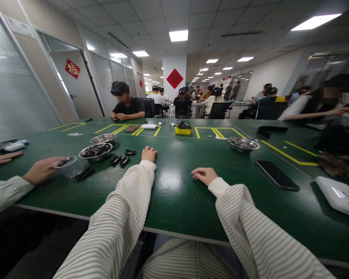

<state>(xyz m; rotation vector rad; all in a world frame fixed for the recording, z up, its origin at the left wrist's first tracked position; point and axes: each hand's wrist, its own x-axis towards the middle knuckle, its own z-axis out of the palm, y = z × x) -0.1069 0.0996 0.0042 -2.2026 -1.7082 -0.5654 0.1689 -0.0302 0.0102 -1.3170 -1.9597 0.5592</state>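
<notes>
Both my arms in striped sleeves lie on the green table [174, 193]. My left hand [149, 154] rests on the tabletop as a loose fist, with nothing visible in it. Just left of it lie small black clips [120, 159] and a steel bowl [95, 151] filled with dark parts. My right hand [204, 174] lies on the table with its fingers curled under, apart from any object. Whether it holds anything is hidden.
A co-worker's hand [42, 169] at the left holds a clear plastic cup [66, 166]. A second steel bowl [102, 138] stands behind, another bowl [243, 144] at the right. A black phone [277, 175] and a white device [339, 195] lie right. Other people sit across the table.
</notes>
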